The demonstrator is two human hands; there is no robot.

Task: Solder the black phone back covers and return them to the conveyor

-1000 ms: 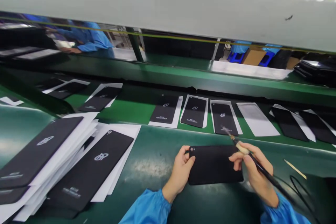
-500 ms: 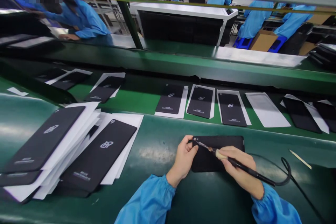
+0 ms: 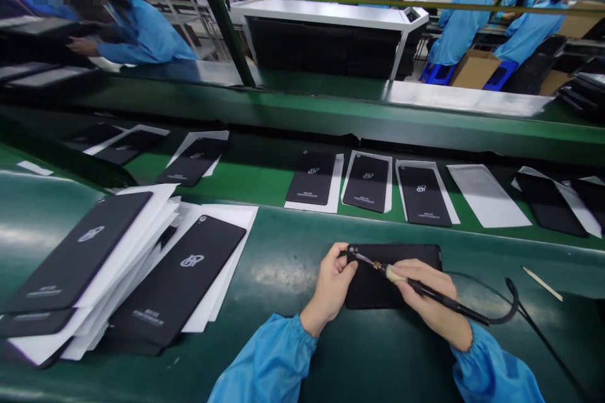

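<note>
Cardboard box (image 3: 474, 69), contents hidden; left grip (image 3: 331, 286) pinching black panel (image 3: 375, 291), right grip (image 3: 437, 316) clamped on soldering iron (image 3: 443, 300).

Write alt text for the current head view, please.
A person's right hand points a corded, pen-like tool at the upper-left corner of a black panel, which the left hand steadies on a green bench. Printed black panels and white sheets are piled at left; more lie in a row beyond.
</note>
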